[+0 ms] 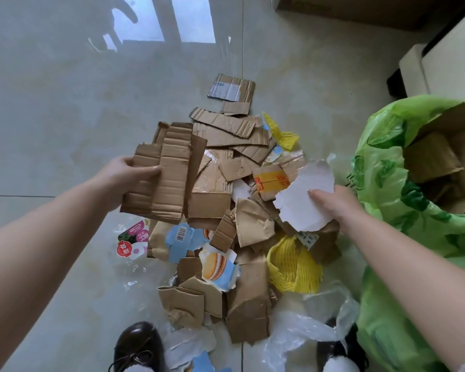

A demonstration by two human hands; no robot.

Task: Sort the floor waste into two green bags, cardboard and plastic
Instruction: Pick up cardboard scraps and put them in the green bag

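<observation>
Nearest the person, two dark shoes [137, 345] stand on the tiled floor [65, 116] at the near edge of the waste pile [226, 237]. The left hand [124, 178] clamps a stack of brown cardboard [159, 181]. The right hand [333, 202] pinches a torn white card [304, 194] beside the green bag [387, 183], which holds cardboard at the floor's right edge. Beyond lies a labelled cardboard piece [231, 89].

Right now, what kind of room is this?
Probably a room in a home or small office: glossy floor tiles reflecting a window, a cream cabinet by the wall, and a large cardboard box on the floor.
</observation>
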